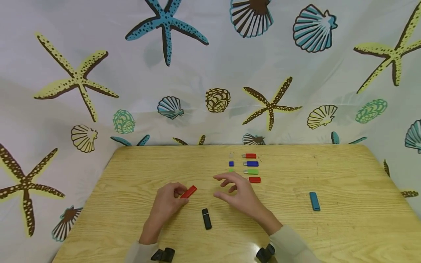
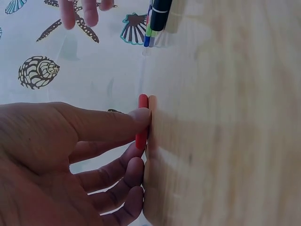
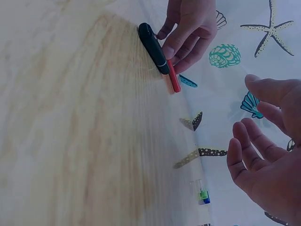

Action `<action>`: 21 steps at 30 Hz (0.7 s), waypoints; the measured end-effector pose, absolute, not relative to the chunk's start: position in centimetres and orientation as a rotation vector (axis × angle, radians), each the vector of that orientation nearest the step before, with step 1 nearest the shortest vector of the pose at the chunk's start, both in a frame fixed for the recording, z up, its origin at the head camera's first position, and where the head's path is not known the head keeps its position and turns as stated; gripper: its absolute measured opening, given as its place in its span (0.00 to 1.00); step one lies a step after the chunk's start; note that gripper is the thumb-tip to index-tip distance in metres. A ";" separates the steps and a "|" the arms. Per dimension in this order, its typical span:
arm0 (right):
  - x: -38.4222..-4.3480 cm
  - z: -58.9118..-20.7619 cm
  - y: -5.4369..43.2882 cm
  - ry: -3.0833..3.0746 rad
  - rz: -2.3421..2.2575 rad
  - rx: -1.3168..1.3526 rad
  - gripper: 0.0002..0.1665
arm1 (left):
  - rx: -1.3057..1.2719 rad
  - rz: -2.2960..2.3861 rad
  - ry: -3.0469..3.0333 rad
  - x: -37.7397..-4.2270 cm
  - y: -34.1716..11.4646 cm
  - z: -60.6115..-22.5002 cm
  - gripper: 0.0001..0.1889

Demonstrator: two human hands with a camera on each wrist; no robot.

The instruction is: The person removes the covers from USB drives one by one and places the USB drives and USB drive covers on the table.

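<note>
Between thumb and fingers, my left hand [image 1: 167, 201] pinches a red USB flash drive [image 1: 189, 192] low over the wooden table. The same red drive [image 2: 143, 100] shows edge-on in the left wrist view, at the thumb tip. My right hand [image 1: 241, 195] hovers with fingers loosely bent and holds nothing; in the right wrist view that hand [image 3: 273, 146] has thumb and fingers spread apart. On the table between the hands and nearer me lies a black USB flash drive [image 1: 206, 219]. The right hand partly covers the near end of a row of drives.
Beyond the right hand lie a red drive [image 1: 250, 156], a blue drive [image 1: 252, 164], a green drive [image 1: 252, 171] and another red drive [image 1: 254, 180]. A blue cap [image 1: 231, 164] sits left of them. A teal drive [image 1: 314, 201] lies farther right. Patterned cloth [image 1: 197, 73] hangs behind the table.
</note>
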State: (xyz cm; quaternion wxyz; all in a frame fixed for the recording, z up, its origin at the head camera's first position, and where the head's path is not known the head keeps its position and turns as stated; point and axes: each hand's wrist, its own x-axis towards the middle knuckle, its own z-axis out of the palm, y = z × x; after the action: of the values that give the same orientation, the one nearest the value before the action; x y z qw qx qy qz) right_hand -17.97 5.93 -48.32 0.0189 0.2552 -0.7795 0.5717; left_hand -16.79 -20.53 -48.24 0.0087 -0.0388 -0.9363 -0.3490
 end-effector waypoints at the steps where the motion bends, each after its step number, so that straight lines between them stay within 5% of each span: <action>1: -18.1 -48.4 5.8 -2.422 1.774 0.799 0.26 | -0.124 -1.086 -2.924 -16.8 -20.5 -48.2 0.13; 21: -19.2 -49.1 3.5 -2.424 1.734 0.921 0.24 | -0.100 -1.231 -2.893 -17.0 -19.8 -48.1 0.10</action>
State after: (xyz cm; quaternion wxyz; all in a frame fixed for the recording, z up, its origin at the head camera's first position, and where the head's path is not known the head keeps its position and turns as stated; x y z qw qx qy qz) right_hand -19.15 3.52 -49.14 0.0111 0.2952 -0.7770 0.5559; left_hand -17.02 -19.78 -48.08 -0.0019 -0.0318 -0.9197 -0.3913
